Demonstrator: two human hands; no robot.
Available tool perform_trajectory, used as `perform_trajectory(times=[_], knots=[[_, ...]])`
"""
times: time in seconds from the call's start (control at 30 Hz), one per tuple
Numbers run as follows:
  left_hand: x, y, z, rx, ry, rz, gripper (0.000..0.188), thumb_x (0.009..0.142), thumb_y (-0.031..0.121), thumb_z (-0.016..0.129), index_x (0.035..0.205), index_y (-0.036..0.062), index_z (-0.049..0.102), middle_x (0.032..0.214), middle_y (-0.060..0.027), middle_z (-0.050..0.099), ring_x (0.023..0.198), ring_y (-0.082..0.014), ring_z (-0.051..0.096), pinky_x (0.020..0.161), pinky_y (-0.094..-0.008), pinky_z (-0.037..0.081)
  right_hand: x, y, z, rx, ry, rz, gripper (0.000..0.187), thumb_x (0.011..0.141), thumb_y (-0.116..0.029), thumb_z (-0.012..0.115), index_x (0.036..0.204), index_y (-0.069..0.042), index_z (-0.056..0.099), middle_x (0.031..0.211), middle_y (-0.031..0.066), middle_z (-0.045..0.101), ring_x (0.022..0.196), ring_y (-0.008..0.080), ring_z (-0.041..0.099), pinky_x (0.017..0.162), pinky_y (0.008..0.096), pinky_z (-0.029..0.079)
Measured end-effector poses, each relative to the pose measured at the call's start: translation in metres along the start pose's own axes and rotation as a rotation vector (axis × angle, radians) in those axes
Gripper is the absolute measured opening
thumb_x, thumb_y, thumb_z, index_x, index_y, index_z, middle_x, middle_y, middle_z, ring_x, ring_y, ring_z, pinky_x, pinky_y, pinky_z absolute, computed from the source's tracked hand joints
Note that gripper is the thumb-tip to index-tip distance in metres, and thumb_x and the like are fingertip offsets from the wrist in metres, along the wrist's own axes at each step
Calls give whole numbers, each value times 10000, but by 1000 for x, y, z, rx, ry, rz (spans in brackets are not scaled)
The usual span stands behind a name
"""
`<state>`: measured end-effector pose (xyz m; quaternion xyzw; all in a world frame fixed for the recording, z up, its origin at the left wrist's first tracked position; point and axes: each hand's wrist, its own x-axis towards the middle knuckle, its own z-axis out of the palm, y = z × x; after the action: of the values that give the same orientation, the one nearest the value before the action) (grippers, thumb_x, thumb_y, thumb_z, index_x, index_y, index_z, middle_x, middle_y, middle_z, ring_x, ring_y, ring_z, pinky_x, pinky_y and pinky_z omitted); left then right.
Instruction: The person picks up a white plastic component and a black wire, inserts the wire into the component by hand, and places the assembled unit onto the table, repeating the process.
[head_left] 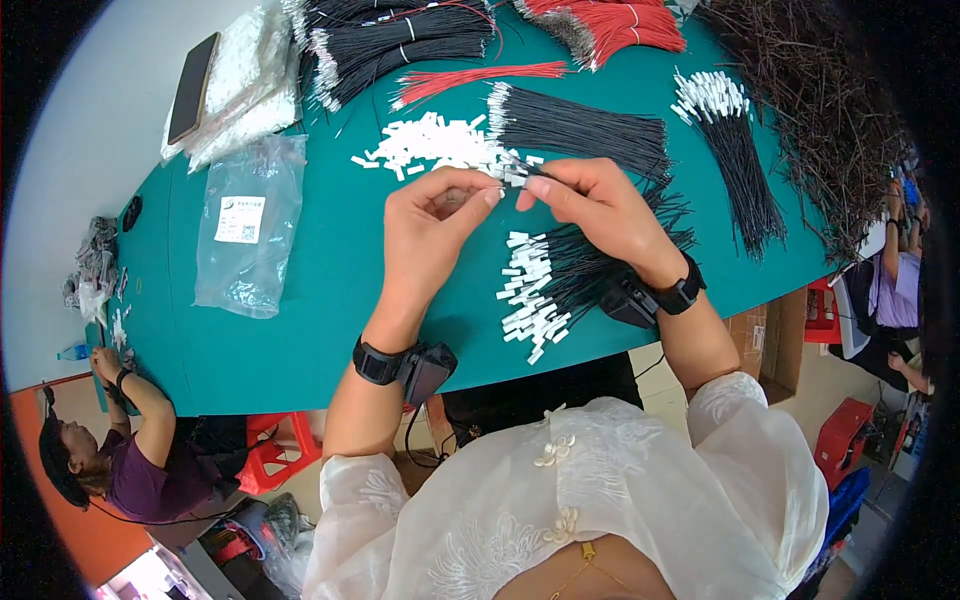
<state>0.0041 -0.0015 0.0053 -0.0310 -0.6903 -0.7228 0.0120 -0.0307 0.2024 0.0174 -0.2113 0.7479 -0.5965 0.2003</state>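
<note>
Watching remotely, left to right. Clear plastic bag (pixel 250 215) lies flat on the green table (pixel 340 260). White sleeve pile (pixel 435 143) sits loose just beyond the left hand (pixel 435 215); I judge a knuckle nudge could scatter it. Left thumb and index pinch what looks like a small white piece (pixel 502 192), mostly covered by the fingertips, so I can't tell its angle. If it's off-axis, it could jam or pop free and get lost among the matching ones behind.

Nearer the body, a heap of white-ended wires (pixel 535 290) lies partly under the right forearm; the wrist device (pixel 632 300) is right over it and could snag or drag strands. Right hand (pixel 595 205) pinches dark wire (pixel 533 170) between thumb and index, tips close to the left's; too hard a push could bend it, I reckon. Black wire bundle (pixel 585 130) is fanned just beyond; loose ends could catch on the fingers. Far right, white-tipped bundle (pixel 725 150) lies near a brown tangle (pixel 800 110): a shove could mix them.
</note>
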Motion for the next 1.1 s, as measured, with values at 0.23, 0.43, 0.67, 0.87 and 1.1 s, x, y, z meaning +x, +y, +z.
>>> perform_trajectory(times=[0.23,0.43,0.67,0.87,1.1], knots=[[-1,2,3,-14,-9,5,79,848,13,691,922,-11,682,831,-14,677,729,-35,601,630,-172,447,2,7,4,-30,167,-116,144,879,-128,675,898,15,675,670,-50,498,630,16,374,547,198,300],[-2,0,2,0,-34,-13,87,851,29,694,931,-3,687,838,-16,682,743,-38,610,642,-174,452,-3,-3,5,-78,228,-107,147,831,-95,720,880,32,661,698,-49,528,642,10,387,560,197,323],[-1,2,5,-63,-14,-22,126,850,21,692,971,-16,687,881,-45,694,762,-76,638,684,-194,495,-4,2,6,-124,340,-177,132,827,-82,716,862,28,652,700,-55,544,631,11,401,556,197,320],[-2,2,5,-105,42,-1,158,844,8,694,996,-32,680,909,-72,699,765,-110,655,711,-221,529,-4,-1,1,22,312,-138,131,837,-91,706,835,20,636,702,-58,543,638,11,426,556,194,314],[-1,1,3,-94,31,5,179,837,5,701,1008,-40,674,920,-88,699,784,-120,664,705,-228,541,-3,-1,2,37,314,-146,127,843,-93,697,814,13,632,685,-65,519,633,12,412,559,198,309]])
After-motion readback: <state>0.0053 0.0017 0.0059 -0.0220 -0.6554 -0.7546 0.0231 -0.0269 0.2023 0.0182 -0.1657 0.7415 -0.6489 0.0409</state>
